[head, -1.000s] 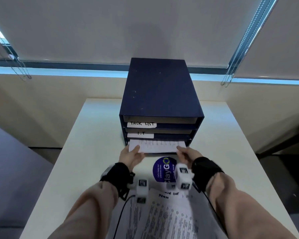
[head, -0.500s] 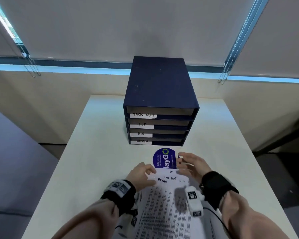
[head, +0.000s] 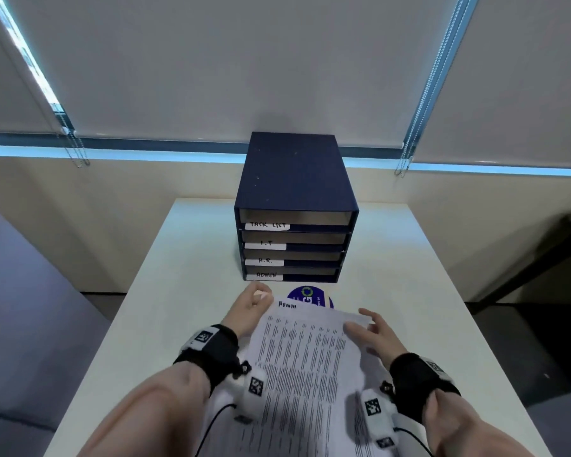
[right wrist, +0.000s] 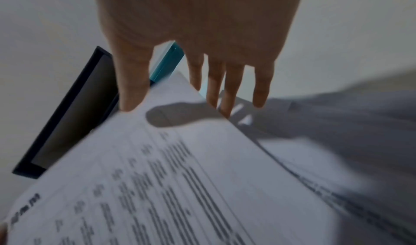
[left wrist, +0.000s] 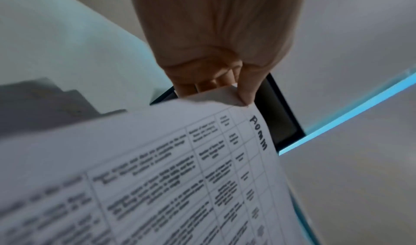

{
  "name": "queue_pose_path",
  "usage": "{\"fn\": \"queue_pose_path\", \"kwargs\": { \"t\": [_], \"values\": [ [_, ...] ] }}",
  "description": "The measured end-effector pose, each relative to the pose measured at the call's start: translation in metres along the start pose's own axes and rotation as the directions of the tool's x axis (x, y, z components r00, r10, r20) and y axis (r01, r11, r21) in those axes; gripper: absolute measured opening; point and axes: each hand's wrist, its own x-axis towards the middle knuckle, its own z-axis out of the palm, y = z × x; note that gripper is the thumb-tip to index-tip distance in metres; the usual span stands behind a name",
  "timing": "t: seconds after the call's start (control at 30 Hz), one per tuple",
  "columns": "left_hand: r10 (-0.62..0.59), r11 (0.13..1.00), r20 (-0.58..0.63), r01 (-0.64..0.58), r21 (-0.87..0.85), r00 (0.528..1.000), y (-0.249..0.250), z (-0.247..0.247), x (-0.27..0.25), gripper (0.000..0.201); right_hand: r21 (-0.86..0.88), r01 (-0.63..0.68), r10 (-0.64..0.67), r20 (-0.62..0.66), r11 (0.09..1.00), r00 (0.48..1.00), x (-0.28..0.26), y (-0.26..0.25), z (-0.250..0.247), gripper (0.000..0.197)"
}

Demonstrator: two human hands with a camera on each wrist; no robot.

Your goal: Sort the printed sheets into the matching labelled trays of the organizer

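Note:
A dark blue organizer stands at the table's far middle. Its four trays are labelled TASK LIST, I.T, H.R. and, at the bottom, ADMIN. A printed sheet with "ADMIN" handwritten at its top is lifted just in front of the organizer. My left hand pinches the sheet's top left corner between thumb and fingers. My right hand is at the sheet's right edge with its fingers straight. Its thumb hovers over the paper and the other fingers reach past the edge.
More printed sheets lie on the white table under the lifted one. A round blue sticker shows between the sheet and the organizer. Dark furniture stands off the table's right side.
A second ago both hands were pushing a sheet into a lower tray. They drew back to the stack, and my left hand has now lifted the ADMIN sheet by its corner.

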Motion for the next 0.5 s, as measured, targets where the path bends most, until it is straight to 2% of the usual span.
{"fn": "queue_pose_path", "kwargs": {
  "t": [0.03, 0.1, 0.17, 0.33, 0.5],
  "values": [
    [-0.005, 0.997, -0.025, 0.003, -0.073, 1.0, 0.005, -0.005, 0.002, 0.009, 0.052, -0.02, 0.016, 0.069, 0.998, 0.998, -0.001, 0.0, 0.003, 0.065],
    [-0.035, 0.971, -0.077, 0.016, -0.239, 0.996, 0.012, -0.014, 0.008, 0.011, 0.129, -0.046, 0.024, 0.17, 0.991, 0.985, -0.007, -0.004, 0.009, 0.036],
    [-0.047, 0.954, -0.106, 0.013, -0.301, 0.993, 0.019, -0.02, 0.013, 0.02, 0.143, -0.024, -0.003, 0.187, 0.989, 0.982, -0.005, -0.004, 0.013, 0.022],
    [-0.074, 0.952, -0.139, 0.028, -0.305, 0.988, 0.023, -0.025, 0.017, 0.028, 0.142, -0.012, -0.013, 0.169, 0.99, 0.985, -0.004, -0.005, 0.017, 0.025],
    [-0.098, 0.934, -0.164, 0.034, -0.356, 0.982, 0.018, -0.023, 0.018, 0.027, 0.186, -0.011, -0.031, 0.221, 0.982, 0.975, -0.006, -0.005, 0.016, 0.025]
  ]
}}
